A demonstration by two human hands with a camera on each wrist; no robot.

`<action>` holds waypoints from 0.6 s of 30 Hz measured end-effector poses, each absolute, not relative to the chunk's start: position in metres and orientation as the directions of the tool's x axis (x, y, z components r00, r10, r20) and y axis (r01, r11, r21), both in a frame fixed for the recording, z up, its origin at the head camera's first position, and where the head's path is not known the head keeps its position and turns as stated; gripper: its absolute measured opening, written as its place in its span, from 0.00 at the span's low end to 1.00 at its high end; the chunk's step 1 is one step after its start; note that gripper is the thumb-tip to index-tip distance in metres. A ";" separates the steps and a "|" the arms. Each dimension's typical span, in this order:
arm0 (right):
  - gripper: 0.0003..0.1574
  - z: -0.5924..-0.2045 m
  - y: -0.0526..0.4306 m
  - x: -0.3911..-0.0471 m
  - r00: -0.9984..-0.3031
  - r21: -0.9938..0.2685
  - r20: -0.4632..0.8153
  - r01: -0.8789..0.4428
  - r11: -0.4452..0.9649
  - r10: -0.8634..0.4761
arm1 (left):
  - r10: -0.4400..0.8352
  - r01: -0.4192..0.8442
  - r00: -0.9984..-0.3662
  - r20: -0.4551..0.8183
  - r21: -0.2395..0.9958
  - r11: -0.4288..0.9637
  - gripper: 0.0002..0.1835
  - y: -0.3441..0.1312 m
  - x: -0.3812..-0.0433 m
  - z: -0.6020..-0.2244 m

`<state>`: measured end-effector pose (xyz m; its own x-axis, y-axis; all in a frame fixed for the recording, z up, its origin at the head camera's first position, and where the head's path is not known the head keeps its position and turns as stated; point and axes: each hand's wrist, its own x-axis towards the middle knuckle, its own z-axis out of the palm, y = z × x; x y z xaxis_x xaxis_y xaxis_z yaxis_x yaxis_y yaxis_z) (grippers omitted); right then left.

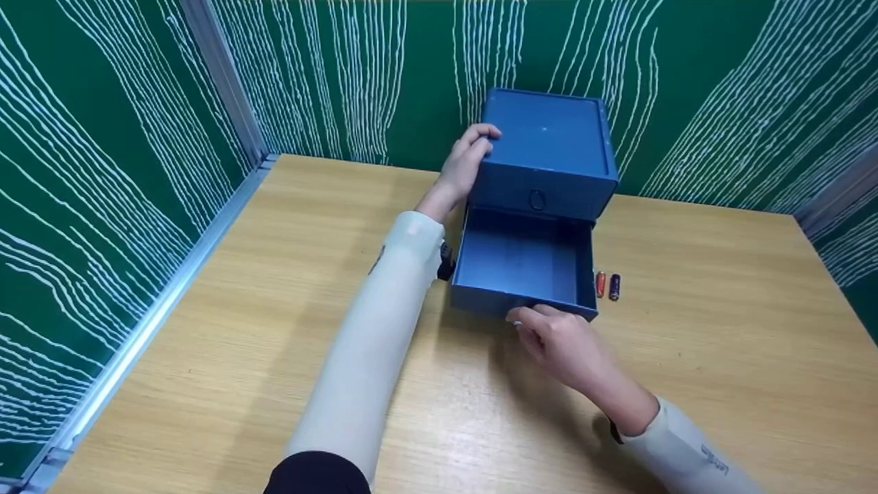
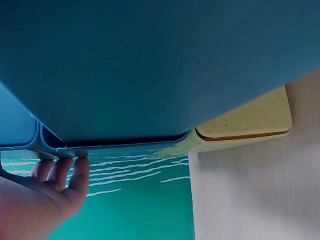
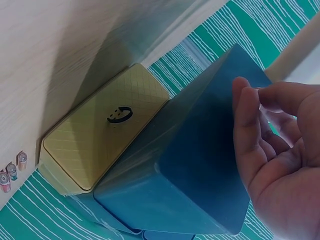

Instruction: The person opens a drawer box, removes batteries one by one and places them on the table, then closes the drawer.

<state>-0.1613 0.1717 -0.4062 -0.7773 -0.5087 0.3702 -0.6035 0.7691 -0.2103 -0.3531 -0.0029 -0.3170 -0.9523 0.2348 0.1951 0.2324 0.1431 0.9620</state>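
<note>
Drawer (image 1: pixel 519 264) between both hands (image 1: pixel 462 163) (image 1: pixel 562 343); right at front

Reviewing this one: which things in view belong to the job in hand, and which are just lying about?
In the job:
blue drawer unit, with the left hand against its side
open drawer, with the right hand at its front

Apparently just lying about:
batteries, untouched on the tabletop beside the drawer

A blue-topped cabinet (image 1: pixel 549 130) stands upright, its blue middle drawer (image 1: pixel 518 257) wide open above a closed yellow drawer (image 3: pixel 95 140).
</note>
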 end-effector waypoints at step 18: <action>0.10 -0.408 0.170 -0.163 -0.758 -0.209 0.435 -0.609 0.765 -0.485 | 0.230 0.252 -0.948 0.218 0.958 0.133 0.14 0.000 -0.377 -0.335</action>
